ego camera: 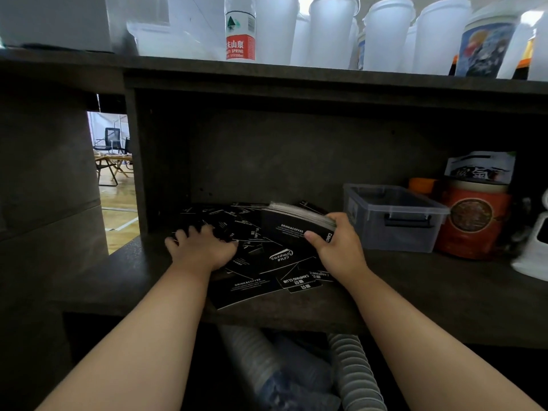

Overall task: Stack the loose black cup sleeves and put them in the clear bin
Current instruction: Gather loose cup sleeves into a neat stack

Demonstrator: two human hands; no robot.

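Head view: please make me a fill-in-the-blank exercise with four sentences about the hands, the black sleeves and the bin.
1. The right hand holds a ____ of black sleeves.
2. The left hand rests on the loose sleeves that lie on the ____.
3. The clear bin stands to the ____ of the right hand.
4. The red-labelled water bottle stands on the shelf ____ the sleeves.

Missing words: stack; shelf; right; above
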